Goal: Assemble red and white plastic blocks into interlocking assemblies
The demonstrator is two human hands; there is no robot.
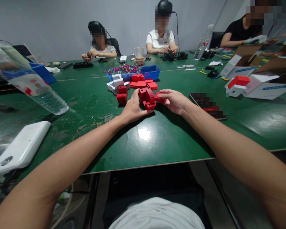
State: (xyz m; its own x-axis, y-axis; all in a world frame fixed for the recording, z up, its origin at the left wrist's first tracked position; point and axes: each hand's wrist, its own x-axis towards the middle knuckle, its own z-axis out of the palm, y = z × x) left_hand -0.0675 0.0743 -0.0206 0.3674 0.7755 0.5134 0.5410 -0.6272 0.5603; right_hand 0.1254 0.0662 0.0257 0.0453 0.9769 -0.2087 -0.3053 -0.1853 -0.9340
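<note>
My left hand (133, 108) is closed around a red block-shaped plastic part (147, 99) with holes and a notch, held just above the table. Between the thumb and fingers of my right hand (173, 101) is a smaller flat red piece (159, 97), right up against the larger part; whether the two touch I cannot tell. Just left of my left hand stands another red block (121, 96). Beyond my hands lie several loose red pieces (140, 83) and a group of white plastic parts (116, 83).
A blue bin (152, 72) holds tangled coloured wires (125, 69). At left are a tilted water bottle (43, 90) and a white device (23, 144). A phone (201, 101) and open cardboard boxes (264, 84) lie right. Several people sit across the green table (143, 149).
</note>
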